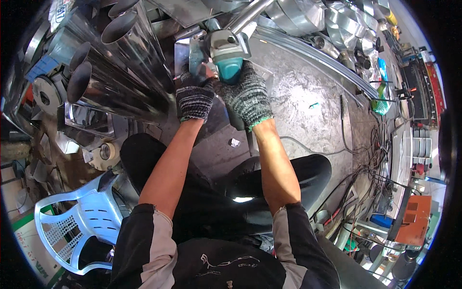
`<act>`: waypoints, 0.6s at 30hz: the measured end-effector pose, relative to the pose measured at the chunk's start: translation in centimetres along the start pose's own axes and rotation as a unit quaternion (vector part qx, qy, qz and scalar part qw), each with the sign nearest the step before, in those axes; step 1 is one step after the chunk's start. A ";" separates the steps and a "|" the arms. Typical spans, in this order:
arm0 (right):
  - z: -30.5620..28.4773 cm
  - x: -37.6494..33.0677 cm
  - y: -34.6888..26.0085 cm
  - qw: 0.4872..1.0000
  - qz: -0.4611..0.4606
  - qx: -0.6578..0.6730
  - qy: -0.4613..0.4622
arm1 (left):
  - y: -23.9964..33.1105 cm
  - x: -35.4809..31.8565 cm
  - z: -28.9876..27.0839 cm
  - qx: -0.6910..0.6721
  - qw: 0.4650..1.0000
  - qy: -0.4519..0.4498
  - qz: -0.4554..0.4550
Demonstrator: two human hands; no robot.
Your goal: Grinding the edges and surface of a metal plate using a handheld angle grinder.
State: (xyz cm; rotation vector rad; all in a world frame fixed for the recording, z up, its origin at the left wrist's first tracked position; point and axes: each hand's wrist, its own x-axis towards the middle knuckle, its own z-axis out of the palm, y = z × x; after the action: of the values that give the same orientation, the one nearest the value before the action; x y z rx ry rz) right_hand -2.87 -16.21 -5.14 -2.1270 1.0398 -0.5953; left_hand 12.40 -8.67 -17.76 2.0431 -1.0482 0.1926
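Note:
A teal and grey angle grinder (227, 61) is gripped in my right hand (248, 95), its head pointing away from me. Its cord runs back beneath my right wrist. My left hand (196, 99) is closed at the lower edge of a shiny metal piece (196, 55), just left of the grinder; the fingertips are hidden. Both hands wear grey and black knitted gloves. Just beyond the grinder head, a bright metal tube (250, 15) slants up to the right. Whether the grinder's disc touches metal is hidden.
Large shiny metal tubes (120, 29) lie stacked at the left. Long metal strips (315, 60) stretch across the far right floor, near curved sheet pieces (344, 24). A light blue plastic chair (82, 219) stands near left. Tangled cables (370, 166) cover the right side.

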 end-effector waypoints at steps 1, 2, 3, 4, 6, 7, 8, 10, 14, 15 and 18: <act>-0.1 0.1 -0.5 1.000 0.013 -0.018 -0.010 | -0.3 -0.2 0.1 0.002 1.000 0.001 -0.002; -0.2 0.1 -1.0 0.999 0.026 -0.036 -0.021 | -0.5 -0.5 0.1 -0.008 1.000 0.002 -0.016; -0.3 -0.2 -0.3 1.000 0.011 -0.013 -0.009 | -0.3 -0.3 0.0 -0.020 0.999 0.004 -0.029; -0.7 -0.4 0.2 0.999 0.048 -0.012 -0.015 | 0.0 -0.1 0.0 -0.007 0.999 -0.013 -0.028; -1.0 -0.4 1.1 0.997 0.070 -0.018 0.003 | 1.4 -0.6 -0.1 -0.063 0.994 0.025 -0.084; -1.0 -0.1 1.4 0.996 0.084 -0.033 -0.008 | 1.9 -0.7 -0.3 -0.071 0.995 0.037 -0.065; -1.4 -0.2 0.7 0.994 0.100 -0.049 -0.019 | 1.7 -0.6 -0.4 -0.065 0.995 0.027 -0.067; -0.8 -0.2 0.1 0.998 0.057 -0.019 -0.014 | 1.2 -0.1 -0.5 -0.044 0.997 0.010 -0.057; 0.0 -0.5 0.7 1.000 0.020 -0.009 0.007 | 1.2 -0.4 0.2 -0.110 0.990 0.051 -0.072; 0.6 -0.3 0.1 0.999 0.036 -0.013 0.004 | -0.1 -0.3 -1.0 -0.094 0.992 0.056 -0.064; -1.0 -0.7 4.0 0.994 0.108 -0.029 0.006 | 1.5 -0.7 -0.4 -0.046 0.997 0.016 -0.057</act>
State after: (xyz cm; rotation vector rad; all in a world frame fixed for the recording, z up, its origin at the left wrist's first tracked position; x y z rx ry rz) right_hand -5.93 -17.82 -7.50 -2.0268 1.2868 -0.4796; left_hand 10.90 -8.46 -16.91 2.0033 -0.9025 0.1163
